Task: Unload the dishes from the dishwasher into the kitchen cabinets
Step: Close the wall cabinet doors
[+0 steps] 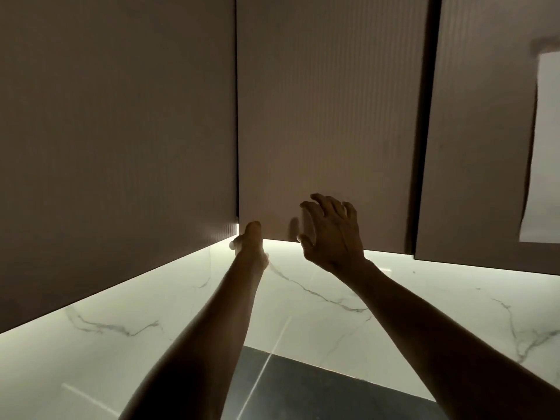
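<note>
Head cam: we reach up w/ both arms to the brown cabinet door [327, 116]. Left hand [249, 242] hooks its bottom-left corner, grip hidden, can't tell. Right hand [331, 231] spread, empty, near bottom edge. No dishes visible; marble backsplash [333, 313] below.

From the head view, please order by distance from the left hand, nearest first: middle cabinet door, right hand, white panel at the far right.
1. Middle cabinet door: left hand at its lower left corner.
2. Right hand: just beside, to the right.
3. White panel: far right edge.
</note>
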`<state>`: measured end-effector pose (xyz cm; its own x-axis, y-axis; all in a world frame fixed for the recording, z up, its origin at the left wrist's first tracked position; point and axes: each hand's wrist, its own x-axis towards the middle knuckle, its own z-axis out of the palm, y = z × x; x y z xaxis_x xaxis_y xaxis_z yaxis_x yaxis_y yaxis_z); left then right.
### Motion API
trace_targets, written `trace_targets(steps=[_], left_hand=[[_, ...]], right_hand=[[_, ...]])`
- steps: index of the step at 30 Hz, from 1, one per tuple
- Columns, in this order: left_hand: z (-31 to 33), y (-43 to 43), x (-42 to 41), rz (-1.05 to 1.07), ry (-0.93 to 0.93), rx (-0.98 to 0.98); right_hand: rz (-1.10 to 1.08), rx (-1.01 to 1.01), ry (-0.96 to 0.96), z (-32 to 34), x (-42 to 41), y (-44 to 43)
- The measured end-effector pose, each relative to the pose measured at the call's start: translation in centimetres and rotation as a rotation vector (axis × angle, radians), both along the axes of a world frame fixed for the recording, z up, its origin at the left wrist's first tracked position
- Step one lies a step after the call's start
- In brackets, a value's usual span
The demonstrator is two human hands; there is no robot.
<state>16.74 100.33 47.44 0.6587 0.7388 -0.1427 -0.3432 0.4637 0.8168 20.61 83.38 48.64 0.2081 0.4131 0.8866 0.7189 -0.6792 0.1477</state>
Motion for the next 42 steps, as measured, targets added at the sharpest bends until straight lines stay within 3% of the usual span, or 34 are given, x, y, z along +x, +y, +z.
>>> trace_targets(steps=[5, 14, 24, 28, 31, 35, 42], left_hand=[[2.0, 1.2, 0.0, -0.226, -0.344, -0.177], [-0.2, 1.2, -2.5, -0.209, -0.337, -0.222], [-2.1, -1.0, -10.7, -0.179, -0.378, -0.259], [-1.8, -3.4, -15.2, -0.199, -0.431, -0.128], [-2.0, -5.8, -18.3, -0.163, -0.427, 0.088], [-2.3, -10.5, -22.9, -0.106, -0.297, 0.386], [-1.8, -20.3, -29.7, -0.030, -0.049, 0.830]], right_hand=[[0.002, 0.049, 0.047, -0.4, -0.8, -0.6], [0.026, 0.101, 0.125, -0.9, -4.2, -1.7], [0.074, 0.139, 0.169, -0.1, -11.3, -0.3], [0.164, 0.171, 0.160, 0.8, -15.4, -0.8], [0.265, 0.275, 0.176, 1.0, -18.9, -1.7], [0.317, 0.464, 0.300, 0.9, -22.5, -4.3], [0.447, 0.490, 0.388, -0.3, -27.0, -12.7]])
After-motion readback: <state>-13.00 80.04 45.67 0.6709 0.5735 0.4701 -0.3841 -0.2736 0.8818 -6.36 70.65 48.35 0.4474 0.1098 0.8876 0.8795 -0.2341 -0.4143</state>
